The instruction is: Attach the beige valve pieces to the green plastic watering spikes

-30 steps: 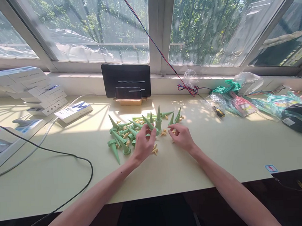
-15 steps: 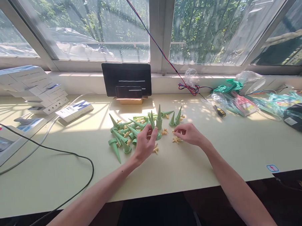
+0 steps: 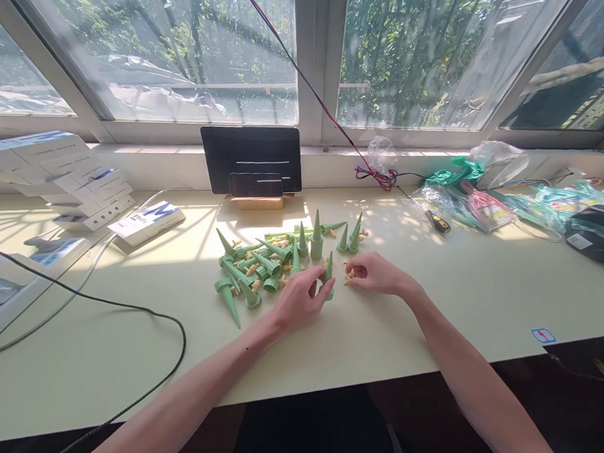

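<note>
My left hand (image 3: 300, 297) is closed around a green cone-shaped plastic spike (image 3: 329, 269), tip up, pinched between thumb and fingers near its base. Just to the right, my right hand (image 3: 377, 275) has its thumb and fingertips curled on a small tan plastic piece (image 3: 350, 272) low over the table; the fingers partly cover it. Left of and behind my left hand lies a pile of green spikes (image 3: 241, 272) mixed with tan pieces. Several more stand upright, among them a tall spike (image 3: 316, 238) and a spike (image 3: 355, 234) at the back right.
A tablet (image 3: 252, 158) with a phone (image 3: 256, 184) before it leans by the window. Stacked white boxes (image 3: 74, 176), a power strip (image 3: 58, 264) and a black cable (image 3: 135, 304) are on the left. A screwdriver (image 3: 438, 222) and plastic-wrapped items (image 3: 486, 205) lie on the right.
My left hand has moved right and slightly nearer with a green spike in it. My right hand's fingers have come down over the tan pieces.
</note>
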`<state>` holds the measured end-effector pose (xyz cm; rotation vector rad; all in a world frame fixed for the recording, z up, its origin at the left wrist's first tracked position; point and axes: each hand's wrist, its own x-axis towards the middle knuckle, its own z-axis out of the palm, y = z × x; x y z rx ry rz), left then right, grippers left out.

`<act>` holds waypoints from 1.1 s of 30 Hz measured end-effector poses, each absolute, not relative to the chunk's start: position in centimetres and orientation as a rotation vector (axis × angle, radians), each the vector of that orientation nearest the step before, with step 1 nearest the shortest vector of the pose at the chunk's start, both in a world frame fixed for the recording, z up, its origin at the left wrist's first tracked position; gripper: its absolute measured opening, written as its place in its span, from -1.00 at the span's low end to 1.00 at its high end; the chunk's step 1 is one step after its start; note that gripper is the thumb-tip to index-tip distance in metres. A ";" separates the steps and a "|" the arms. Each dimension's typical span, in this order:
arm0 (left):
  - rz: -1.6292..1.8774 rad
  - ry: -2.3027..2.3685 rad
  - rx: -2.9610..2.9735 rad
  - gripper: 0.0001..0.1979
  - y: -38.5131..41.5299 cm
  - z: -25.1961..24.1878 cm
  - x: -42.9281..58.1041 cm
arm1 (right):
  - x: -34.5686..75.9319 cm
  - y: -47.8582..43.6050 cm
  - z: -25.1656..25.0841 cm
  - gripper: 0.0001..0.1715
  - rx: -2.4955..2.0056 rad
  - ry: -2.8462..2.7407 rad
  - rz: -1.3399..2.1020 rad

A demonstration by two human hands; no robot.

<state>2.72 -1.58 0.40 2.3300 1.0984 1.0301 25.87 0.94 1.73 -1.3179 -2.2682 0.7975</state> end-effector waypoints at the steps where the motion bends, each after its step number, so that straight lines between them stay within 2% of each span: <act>1: 1.032 1.099 2.327 -0.81 -1.6 0.5 2.7 | 25.8 0.9 1.8 -0.94 -1.328 -2.269 0.804; 20: 0.983 1.003 1.741 -0.69 -1.1 1.3 2.6 | 25.2 1.0 1.4 -0.92 -1.244 -2.269 0.766; 33: 1.021 0.936 1.584 -0.73 -0.7 1.0 2.6 | 24.8 1.2 0.9 -0.95 -1.147 -2.122 0.734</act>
